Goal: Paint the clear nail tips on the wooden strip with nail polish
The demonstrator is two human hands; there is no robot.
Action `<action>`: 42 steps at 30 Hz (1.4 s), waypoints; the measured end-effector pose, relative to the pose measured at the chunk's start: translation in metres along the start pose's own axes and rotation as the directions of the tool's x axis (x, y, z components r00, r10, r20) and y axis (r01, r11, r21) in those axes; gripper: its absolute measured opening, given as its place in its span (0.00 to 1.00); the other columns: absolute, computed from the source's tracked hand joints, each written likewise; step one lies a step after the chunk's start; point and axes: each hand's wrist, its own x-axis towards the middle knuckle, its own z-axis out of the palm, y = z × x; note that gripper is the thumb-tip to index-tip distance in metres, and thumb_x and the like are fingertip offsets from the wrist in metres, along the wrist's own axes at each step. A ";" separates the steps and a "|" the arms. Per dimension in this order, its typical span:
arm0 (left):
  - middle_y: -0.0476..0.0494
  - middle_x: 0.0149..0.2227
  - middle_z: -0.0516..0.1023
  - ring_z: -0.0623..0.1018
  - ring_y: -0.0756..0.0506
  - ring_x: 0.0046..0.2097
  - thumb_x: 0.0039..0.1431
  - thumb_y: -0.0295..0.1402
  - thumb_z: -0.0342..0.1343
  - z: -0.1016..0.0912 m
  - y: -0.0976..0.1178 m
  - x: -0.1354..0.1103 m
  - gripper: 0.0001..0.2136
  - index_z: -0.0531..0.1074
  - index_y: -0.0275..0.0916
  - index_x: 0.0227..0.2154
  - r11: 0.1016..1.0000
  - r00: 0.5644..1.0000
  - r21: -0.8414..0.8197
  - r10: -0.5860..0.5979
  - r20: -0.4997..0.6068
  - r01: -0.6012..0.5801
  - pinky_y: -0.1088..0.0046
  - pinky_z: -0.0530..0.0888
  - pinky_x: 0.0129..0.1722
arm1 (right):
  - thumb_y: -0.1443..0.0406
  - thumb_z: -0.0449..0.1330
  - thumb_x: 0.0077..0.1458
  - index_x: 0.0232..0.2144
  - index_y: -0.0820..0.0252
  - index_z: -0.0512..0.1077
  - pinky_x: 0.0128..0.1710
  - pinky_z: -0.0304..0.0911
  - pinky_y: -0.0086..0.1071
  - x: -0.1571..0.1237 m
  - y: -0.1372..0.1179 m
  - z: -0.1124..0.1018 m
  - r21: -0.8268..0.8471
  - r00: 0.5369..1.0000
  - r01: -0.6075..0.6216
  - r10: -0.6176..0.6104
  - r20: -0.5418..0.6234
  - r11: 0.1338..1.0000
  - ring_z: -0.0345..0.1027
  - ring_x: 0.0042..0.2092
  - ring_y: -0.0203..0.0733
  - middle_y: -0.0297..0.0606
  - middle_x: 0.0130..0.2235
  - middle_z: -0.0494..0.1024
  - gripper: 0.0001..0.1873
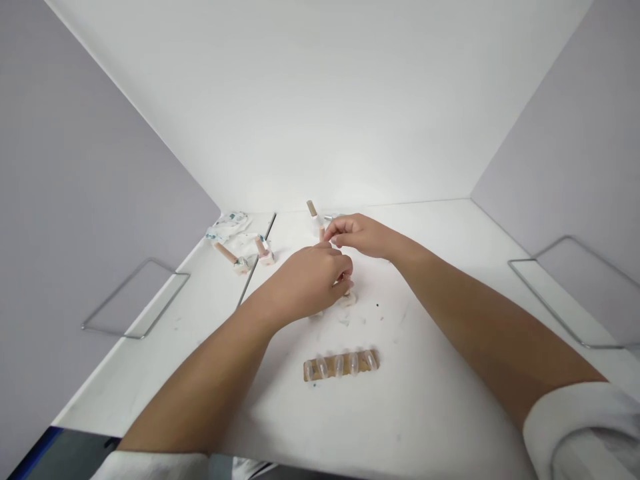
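Note:
My left hand [314,279] is closed in a loose fist over a small white piece [347,299] on the white table [440,400]; what its fingers grip is hidden. My right hand [356,235] sits just behind it, fingers pinched on a small tan-and-white tube [317,220] that stands tilted. A tan strip with several clear capsules [341,365] lies in front of both hands, closer to me.
Two more tan tubes with white ends [231,257] [263,249] lie at the back left beside crumpled wrappers [228,225]. Wire brackets stand at the left edge [134,299] and right edge [565,293]. White and grey walls enclose the table.

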 end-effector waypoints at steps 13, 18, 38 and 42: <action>0.44 0.29 0.75 0.74 0.42 0.42 0.66 0.34 0.52 -0.002 -0.006 -0.020 0.09 0.77 0.42 0.36 0.989 0.971 -0.014 0.139 -0.196 -0.145 0.67 0.70 0.34 | 0.72 0.57 0.45 0.25 0.58 0.75 0.28 0.56 0.29 0.029 -0.010 0.012 -0.104 0.897 0.054 -0.003 0.442 0.993 0.61 0.27 0.31 0.28 0.24 0.73 0.08; 0.44 0.30 0.73 0.72 0.43 0.40 0.66 0.32 0.52 0.001 -0.004 -0.024 0.08 0.77 0.40 0.37 0.982 0.943 0.053 0.190 -0.274 -0.183 0.65 0.70 0.36 | 0.73 0.57 0.43 0.25 0.58 0.75 0.27 0.53 0.29 0.032 -0.013 0.019 -0.152 0.865 0.089 0.000 0.502 0.984 0.60 0.26 0.32 0.28 0.23 0.71 0.09; 0.47 0.32 0.72 0.68 0.47 0.38 0.61 0.22 0.58 0.018 -0.016 -0.042 0.09 0.75 0.40 0.42 0.993 0.938 -0.043 0.086 -0.334 -0.106 0.68 0.65 0.39 | 0.72 0.55 0.42 0.25 0.59 0.74 0.45 0.52 0.41 0.048 -0.019 0.031 -0.134 0.734 0.157 -0.025 0.679 0.978 0.68 0.34 0.38 0.27 0.25 0.74 0.09; 0.48 0.32 0.71 0.67 0.47 0.38 0.61 0.22 0.59 0.020 -0.017 -0.043 0.10 0.74 0.41 0.43 0.994 0.930 -0.012 0.101 -0.352 -0.112 0.68 0.63 0.39 | 0.71 0.60 0.42 0.25 0.58 0.76 0.50 0.51 0.42 0.050 -0.015 0.031 -0.118 0.719 0.171 -0.042 0.694 0.978 0.68 0.38 0.38 0.26 0.27 0.76 0.06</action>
